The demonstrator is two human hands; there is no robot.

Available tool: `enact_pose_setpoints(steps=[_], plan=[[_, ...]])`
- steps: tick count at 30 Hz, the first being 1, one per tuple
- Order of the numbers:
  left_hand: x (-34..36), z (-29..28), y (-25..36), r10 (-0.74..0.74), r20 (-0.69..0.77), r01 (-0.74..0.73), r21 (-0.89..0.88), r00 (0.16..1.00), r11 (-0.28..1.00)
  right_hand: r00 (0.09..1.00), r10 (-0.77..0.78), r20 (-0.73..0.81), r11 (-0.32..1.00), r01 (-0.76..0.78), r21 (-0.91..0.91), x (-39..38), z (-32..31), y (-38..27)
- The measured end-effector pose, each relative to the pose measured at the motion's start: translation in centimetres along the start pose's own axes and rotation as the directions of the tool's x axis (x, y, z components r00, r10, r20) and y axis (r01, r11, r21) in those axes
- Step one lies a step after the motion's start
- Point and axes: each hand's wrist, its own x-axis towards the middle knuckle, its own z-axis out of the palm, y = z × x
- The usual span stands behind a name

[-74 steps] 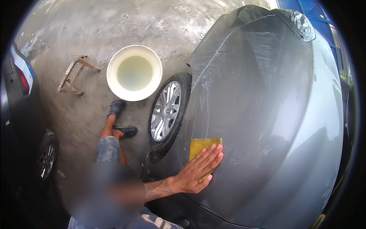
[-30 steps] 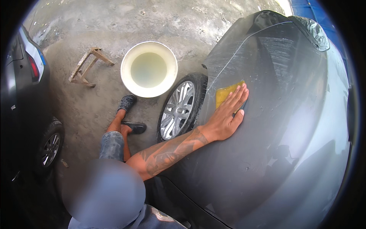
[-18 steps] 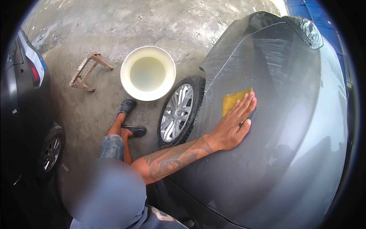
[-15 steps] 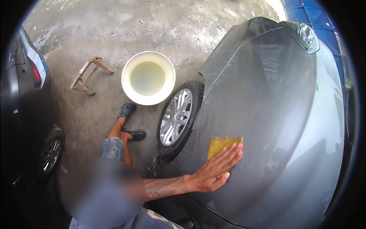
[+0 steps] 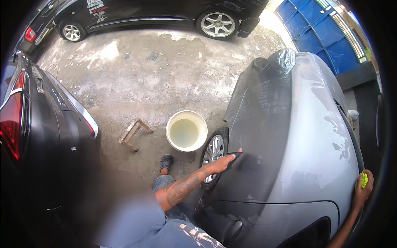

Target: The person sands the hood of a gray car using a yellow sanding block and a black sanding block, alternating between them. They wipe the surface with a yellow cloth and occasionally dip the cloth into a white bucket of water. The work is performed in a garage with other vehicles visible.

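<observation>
My left hand (image 5: 221, 164), with a tattooed forearm, is on the dull dark grey car panel (image 5: 260, 124) just right of the wheel, gripping a thin dark pad (image 5: 233, 155) seen edge-on. No yellow sheet shows there. At the far right, my right hand (image 5: 364, 189) has its fingers wrapped round a bright yellow-green sponge or cloth (image 5: 364, 180) at the light grey edge of the car. A white bucket (image 5: 186, 114) of cloudy water stands on the ground left of the wheel (image 5: 213, 151).
A small wooden stool (image 5: 133, 133) stands beside the bucket, near my shoe (image 5: 166, 161). A dark car (image 5: 53, 157) is close on the left, another dark vehicle (image 5: 144, 12) stands across the concrete, and a blue gate (image 5: 316, 29) is at the upper right. A blur covers the lower left.
The view has swung up, bringing the far vehicle and gate in. My left hand has turned side-on, the yellow sheet out of sight. My right hand has appeared with the yellow-green item.
</observation>
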Motion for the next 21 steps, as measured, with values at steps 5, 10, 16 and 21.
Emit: enact_pose_setpoints(steps=[5, 10, 16, 21], plan=[[-23.8, -9.8, -4.5, -0.475, -0.508, 0.033, -0.658, 0.718, 0.752, 0.998, -0.056, 0.014, 0.982, 0.058, -0.181, 0.4, -0.6, -2.5], [-37.5, -19.9, 2.1, -0.447, -0.758, 0.07, -0.474, 0.475, 0.878, 0.997, -0.072, -0.01, 0.976, 0.068, -0.208, -0.9, -1.7, -8.0], [-35.7, -27.4, 10.7, -0.305, -0.762, -0.032, -0.392, 0.571, 0.919, 0.999, -0.029, -0.018, 0.999, 0.029, -0.035, -8.1, 3.8, -21.6], [-32.3, -33.2, 17.5, -0.157, -0.712, -0.138, -0.338, 0.684, 0.931, 0.96, 0.279, 0.012, 0.955, -0.276, -0.11, -16.8, 8.1, -30.2]])
